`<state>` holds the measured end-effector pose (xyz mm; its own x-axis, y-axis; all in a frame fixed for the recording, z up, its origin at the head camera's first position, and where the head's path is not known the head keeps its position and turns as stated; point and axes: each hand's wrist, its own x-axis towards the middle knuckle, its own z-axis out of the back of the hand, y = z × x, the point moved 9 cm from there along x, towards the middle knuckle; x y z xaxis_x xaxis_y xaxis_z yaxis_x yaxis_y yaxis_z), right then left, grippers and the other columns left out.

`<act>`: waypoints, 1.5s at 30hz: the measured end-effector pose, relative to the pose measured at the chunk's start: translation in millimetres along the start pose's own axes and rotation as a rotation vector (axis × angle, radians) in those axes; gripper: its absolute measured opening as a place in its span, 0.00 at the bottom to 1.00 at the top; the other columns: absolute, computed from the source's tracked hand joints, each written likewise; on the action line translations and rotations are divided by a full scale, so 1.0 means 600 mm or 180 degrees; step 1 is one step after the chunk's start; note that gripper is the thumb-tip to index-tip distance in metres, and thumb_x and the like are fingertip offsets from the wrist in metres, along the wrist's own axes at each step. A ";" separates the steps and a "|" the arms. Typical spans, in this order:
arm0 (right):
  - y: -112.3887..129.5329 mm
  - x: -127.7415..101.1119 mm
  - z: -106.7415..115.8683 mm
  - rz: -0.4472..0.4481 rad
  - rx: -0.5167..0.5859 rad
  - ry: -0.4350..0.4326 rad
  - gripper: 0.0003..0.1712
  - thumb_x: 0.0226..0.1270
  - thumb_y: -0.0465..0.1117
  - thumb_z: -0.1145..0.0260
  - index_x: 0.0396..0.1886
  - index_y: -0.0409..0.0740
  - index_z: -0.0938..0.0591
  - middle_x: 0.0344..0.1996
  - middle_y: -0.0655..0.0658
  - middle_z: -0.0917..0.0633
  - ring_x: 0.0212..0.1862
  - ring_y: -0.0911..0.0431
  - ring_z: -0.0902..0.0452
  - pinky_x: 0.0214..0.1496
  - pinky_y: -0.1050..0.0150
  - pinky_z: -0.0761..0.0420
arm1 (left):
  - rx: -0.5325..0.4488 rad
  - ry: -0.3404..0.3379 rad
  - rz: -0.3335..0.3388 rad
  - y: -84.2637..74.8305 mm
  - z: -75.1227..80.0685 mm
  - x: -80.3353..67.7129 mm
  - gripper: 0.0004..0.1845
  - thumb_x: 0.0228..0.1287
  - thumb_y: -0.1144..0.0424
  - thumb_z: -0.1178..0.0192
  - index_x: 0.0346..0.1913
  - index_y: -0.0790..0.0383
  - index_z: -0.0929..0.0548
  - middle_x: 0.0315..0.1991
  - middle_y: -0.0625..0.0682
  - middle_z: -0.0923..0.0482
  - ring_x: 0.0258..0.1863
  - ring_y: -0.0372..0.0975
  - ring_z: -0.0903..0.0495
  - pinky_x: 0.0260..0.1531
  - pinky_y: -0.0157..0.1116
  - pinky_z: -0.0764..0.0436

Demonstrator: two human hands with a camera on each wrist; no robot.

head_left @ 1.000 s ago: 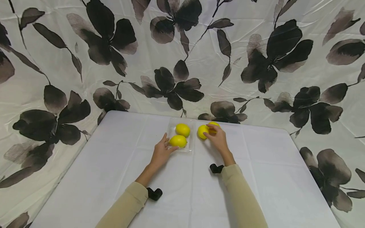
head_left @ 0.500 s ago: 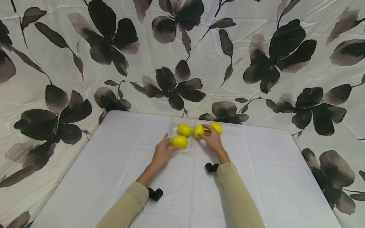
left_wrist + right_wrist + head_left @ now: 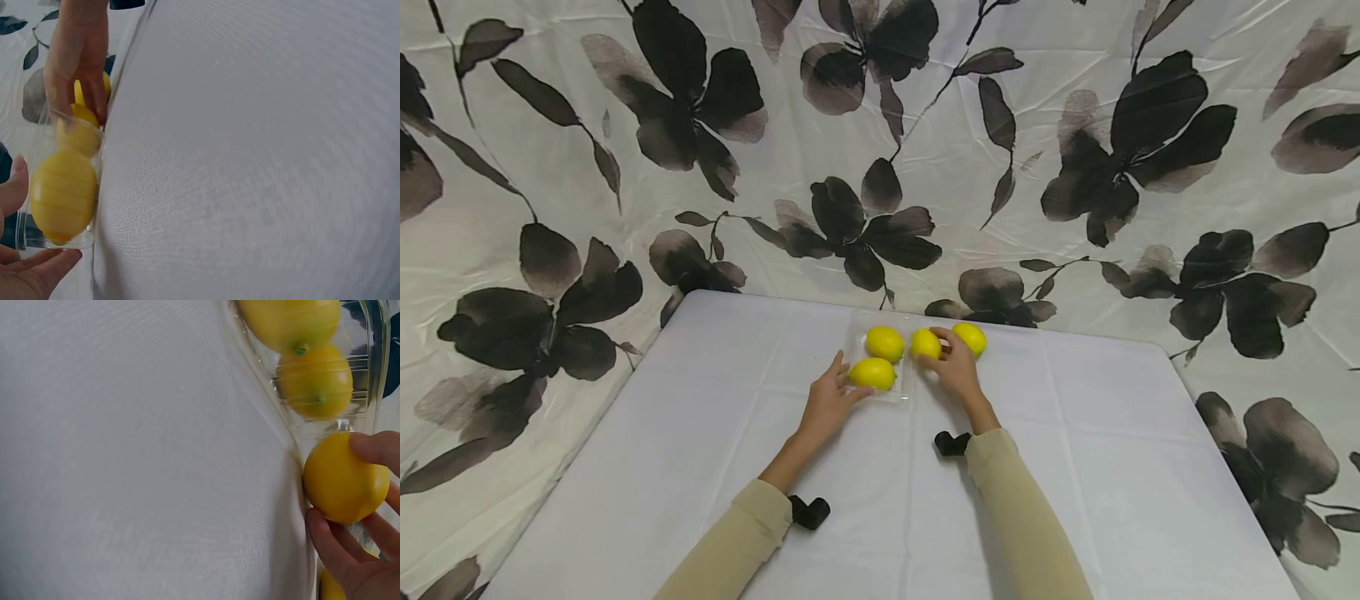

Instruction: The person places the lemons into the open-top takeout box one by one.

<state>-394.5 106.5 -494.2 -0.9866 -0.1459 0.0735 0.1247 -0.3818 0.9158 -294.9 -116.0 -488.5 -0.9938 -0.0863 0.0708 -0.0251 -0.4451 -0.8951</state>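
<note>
A clear plastic tray (image 3: 854, 329) near the table's far edge holds two yellow lemons (image 3: 883, 343) (image 3: 872, 373). My left hand (image 3: 831, 398) rests against its near left corner, thumb up the side, fingers straight along the front edge; in the left wrist view the left hand (image 3: 25, 275) flanks the tray (image 3: 28, 237) and the near lemon (image 3: 62, 194). My right hand (image 3: 957, 371) grips a third lemon (image 3: 925, 342) right at the tray's right rim. In the right wrist view this lemon (image 3: 344, 478) sits between thumb and fingers beside the tray (image 3: 375, 337).
A fourth lemon (image 3: 970, 337) lies on the white tablecloth (image 3: 1075, 467) just right of my right hand. Black wrist mounts (image 3: 808, 511) (image 3: 951, 443) sit at both sleeves. A floral cloth (image 3: 625, 167) hangs close behind and around the table.
My right hand has carried its lemon leftward up to the tray's right rim, leaving the fourth lemon uncovered on the cloth. The left hand has stayed at the tray.
</note>
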 end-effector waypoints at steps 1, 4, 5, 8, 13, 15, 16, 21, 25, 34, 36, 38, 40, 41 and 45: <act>0.000 -0.001 0.001 -0.0006 0.0031 -0.0007 0.34 0.60 0.36 0.27 0.66 0.41 0.26 0.64 0.37 0.25 0.64 0.39 0.25 0.64 0.49 0.23 | -0.0004 -0.0005 0.0004 0.001 0.000 0.000 0.49 0.60 0.56 0.30 0.76 0.69 0.46 0.68 0.67 0.31 0.59 0.57 0.22 0.58 0.51 0.21; 0.003 -0.005 0.007 -0.0027 0.0048 -0.0065 0.33 0.60 0.38 0.28 0.66 0.42 0.26 0.64 0.37 0.25 0.64 0.40 0.26 0.65 0.49 0.23 | -0.0012 0.0010 -0.0007 0.001 0.000 0.001 0.49 0.61 0.57 0.30 0.77 0.69 0.47 0.68 0.68 0.31 0.60 0.58 0.23 0.59 0.51 0.22; 0.004 -0.006 0.010 -0.0023 0.0051 -0.0093 0.33 0.61 0.38 0.28 0.66 0.42 0.26 0.64 0.37 0.25 0.64 0.40 0.26 0.65 0.49 0.24 | -0.0011 0.0019 -0.0012 0.001 0.000 0.001 0.49 0.61 0.57 0.30 0.77 0.69 0.47 0.68 0.68 0.32 0.61 0.58 0.23 0.59 0.51 0.22; 0.009 -0.009 0.021 0.0030 0.0021 -0.0185 0.32 0.61 0.38 0.28 0.66 0.42 0.26 0.63 0.37 0.24 0.63 0.42 0.25 0.65 0.50 0.24 | -0.0001 0.0023 -0.0015 0.002 0.001 0.001 0.49 0.61 0.57 0.31 0.77 0.70 0.48 0.68 0.68 0.32 0.61 0.59 0.23 0.59 0.51 0.22; 0.025 -0.013 0.037 0.0214 0.0078 -0.0359 0.31 0.61 0.36 0.28 0.64 0.40 0.25 0.62 0.37 0.23 0.61 0.42 0.24 0.65 0.51 0.23 | 0.0002 0.0016 0.0009 0.004 0.003 -0.002 0.49 0.61 0.57 0.30 0.77 0.70 0.48 0.69 0.68 0.32 0.62 0.58 0.24 0.59 0.51 0.23; 0.032 -0.016 0.041 0.0274 0.0170 -0.0402 0.30 0.61 0.36 0.28 0.63 0.39 0.24 0.62 0.37 0.23 0.61 0.41 0.23 0.64 0.50 0.23 | 0.0001 0.0015 0.0016 0.005 0.004 -0.002 0.49 0.61 0.57 0.30 0.77 0.70 0.48 0.69 0.68 0.33 0.62 0.58 0.24 0.60 0.51 0.23; 0.035 -0.017 0.042 0.0300 0.0204 -0.0410 0.30 0.61 0.36 0.28 0.63 0.40 0.24 0.62 0.37 0.23 0.60 0.41 0.23 0.64 0.50 0.22 | -0.0001 0.0016 0.0015 0.005 0.004 -0.002 0.49 0.61 0.57 0.30 0.77 0.70 0.48 0.69 0.67 0.33 0.62 0.57 0.25 0.60 0.51 0.23; 0.048 -0.023 0.040 0.0409 0.0276 -0.0401 0.30 0.61 0.38 0.27 0.63 0.40 0.23 0.60 0.39 0.21 0.57 0.41 0.21 0.61 0.48 0.21 | -0.0025 0.0026 0.0025 0.005 0.006 -0.004 0.49 0.61 0.57 0.30 0.77 0.69 0.48 0.69 0.67 0.33 0.63 0.57 0.25 0.60 0.51 0.23; 0.089 -0.048 0.037 0.0454 0.0317 -0.0313 0.29 0.62 0.35 0.29 0.62 0.34 0.24 0.59 0.34 0.20 0.56 0.39 0.21 0.58 0.47 0.20 | -0.0027 0.0047 0.0027 0.005 0.006 -0.005 0.50 0.61 0.57 0.30 0.77 0.69 0.49 0.69 0.67 0.33 0.63 0.57 0.25 0.60 0.51 0.23; 0.112 -0.068 0.013 0.0324 0.0490 -0.0099 0.28 0.64 0.36 0.30 0.62 0.32 0.26 0.59 0.33 0.20 0.58 0.41 0.23 0.59 0.55 0.20 | -0.0015 0.0064 -0.0054 0.004 0.002 -0.007 0.49 0.61 0.57 0.31 0.77 0.70 0.49 0.69 0.68 0.34 0.63 0.57 0.26 0.60 0.52 0.23; 0.115 -0.069 0.007 0.0362 0.0436 -0.0059 0.27 0.65 0.36 0.31 0.62 0.33 0.25 0.59 0.34 0.21 0.59 0.42 0.24 0.60 0.54 0.20 | -0.0013 0.0066 -0.0067 0.003 0.002 -0.007 0.49 0.61 0.57 0.31 0.77 0.71 0.49 0.69 0.68 0.34 0.63 0.57 0.26 0.60 0.52 0.23; 0.107 -0.063 -0.001 0.0400 0.0422 -0.0026 0.27 0.66 0.37 0.31 0.63 0.34 0.25 0.60 0.34 0.21 0.59 0.41 0.25 0.62 0.50 0.21 | -0.0018 0.0066 -0.0068 0.003 0.002 -0.007 0.49 0.61 0.57 0.31 0.77 0.70 0.49 0.69 0.68 0.33 0.63 0.57 0.25 0.60 0.51 0.23; 0.096 -0.057 -0.007 0.0430 0.0414 -0.0032 0.27 0.67 0.38 0.31 0.64 0.36 0.24 0.61 0.35 0.22 0.60 0.41 0.25 0.63 0.48 0.22 | -0.0023 0.0076 -0.0081 0.003 0.000 -0.007 0.49 0.62 0.58 0.31 0.77 0.71 0.49 0.69 0.68 0.34 0.63 0.57 0.26 0.60 0.51 0.23; 0.089 -0.053 -0.011 0.0440 0.0415 -0.0044 0.27 0.67 0.39 0.31 0.64 0.37 0.24 0.62 0.36 0.22 0.60 0.41 0.26 0.63 0.48 0.22 | -0.0027 0.0079 -0.0083 0.002 0.000 -0.006 0.49 0.62 0.58 0.31 0.77 0.71 0.49 0.69 0.68 0.34 0.64 0.57 0.26 0.60 0.51 0.23; 0.073 -0.044 -0.019 0.0506 0.0393 -0.0134 0.28 0.67 0.42 0.32 0.66 0.41 0.24 0.63 0.39 0.23 0.60 0.43 0.25 0.63 0.48 0.22 | -0.0047 0.0092 -0.0076 0.000 -0.001 -0.006 0.49 0.62 0.58 0.31 0.77 0.70 0.49 0.69 0.68 0.34 0.63 0.57 0.26 0.60 0.51 0.24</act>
<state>-361.9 83.3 -460.3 -0.9594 -0.1561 0.2350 0.2678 -0.2419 0.9326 -291.1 -115.2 -489.3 -0.9956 -0.0499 0.0796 -0.0502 -0.4336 -0.8997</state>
